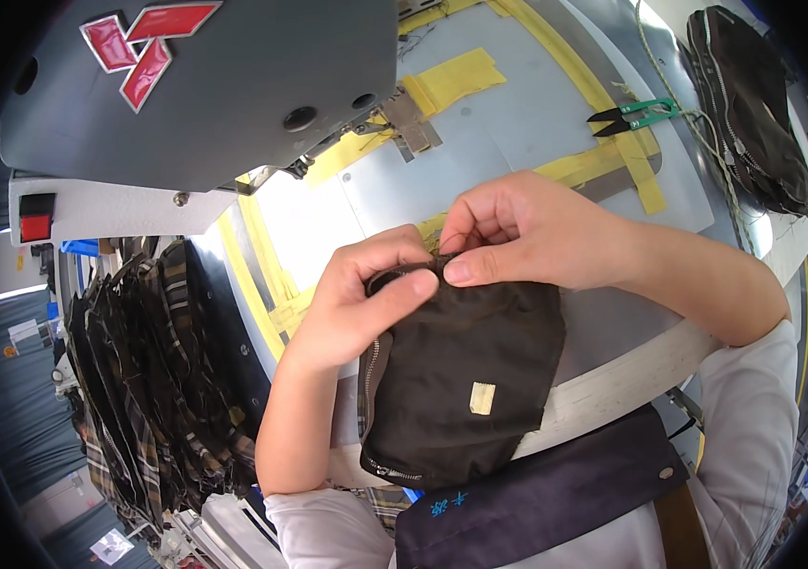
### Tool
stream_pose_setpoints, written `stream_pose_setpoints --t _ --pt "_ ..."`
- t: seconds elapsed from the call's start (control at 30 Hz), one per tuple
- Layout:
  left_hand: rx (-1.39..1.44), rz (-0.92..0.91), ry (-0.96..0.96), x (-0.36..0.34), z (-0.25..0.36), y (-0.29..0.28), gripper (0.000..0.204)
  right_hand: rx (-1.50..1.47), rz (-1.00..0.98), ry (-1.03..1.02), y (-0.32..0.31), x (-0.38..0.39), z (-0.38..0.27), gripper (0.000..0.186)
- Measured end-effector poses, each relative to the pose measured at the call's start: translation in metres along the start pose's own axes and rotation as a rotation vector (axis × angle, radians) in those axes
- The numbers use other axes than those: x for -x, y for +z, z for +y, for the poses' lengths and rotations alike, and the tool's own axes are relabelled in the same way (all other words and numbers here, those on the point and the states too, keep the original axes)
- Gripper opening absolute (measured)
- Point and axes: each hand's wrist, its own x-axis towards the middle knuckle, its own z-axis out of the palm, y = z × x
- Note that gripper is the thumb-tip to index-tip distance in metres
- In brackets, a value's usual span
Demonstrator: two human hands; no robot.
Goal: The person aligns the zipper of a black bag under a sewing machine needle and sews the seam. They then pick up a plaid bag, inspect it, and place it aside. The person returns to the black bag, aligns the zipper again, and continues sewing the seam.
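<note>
Pinching a dark brown zip pouch [466,351] narrowly by its top edge with the left hand [376,284] and, just beside, the right hand [527,237]. Holding it over the near edge of the desk [627,370]. Showing a small cream label [483,398] on the pouch, blue stitched characters [449,504] on the dark apron [556,484], a red emblem [149,72] on the grey machine [233,104].

Blue characters [449,505] stood on the dark apron panel [556,493], lower middle of frame, slanted. Red three-part emblem [146,78] with silver edging was on the grey machine head [262,76], upper left. Pale rectangular patch [483,398] sat on the dark pouch [489,332], frame center; couldn't read any marking there. White sheet [112,547], bottom left: too small to read.
</note>
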Motion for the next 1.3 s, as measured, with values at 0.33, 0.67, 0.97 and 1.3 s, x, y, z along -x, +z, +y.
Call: stream_pose_setpoints --t 0.33,0.67,0.97,1.3 --pt "0.003 0.004 0.003 -0.0003 -0.002 0.0014 0.017 0.021 0.005 -0.012 0.0013 0.0017 -0.0002 0.018" --pt "0.04 0.055 -0.024 -0.0014 -0.0019 0.0048 0.016 -0.015 0.063 0.002 0.0027 0.0017 -0.0016 0.019" --pt "0.056 -0.004 -0.047 0.0004 -0.0017 0.0009 0.017 -0.057 0.003 0.049 -0.0036 0.0009 -0.0038 0.019" --pt "0.041 -0.016 -0.022 -0.0003 0.0009 0.0014 0.016 -0.091 -0.01 0.057 -0.0036 0.0012 -0.0036 0.019"
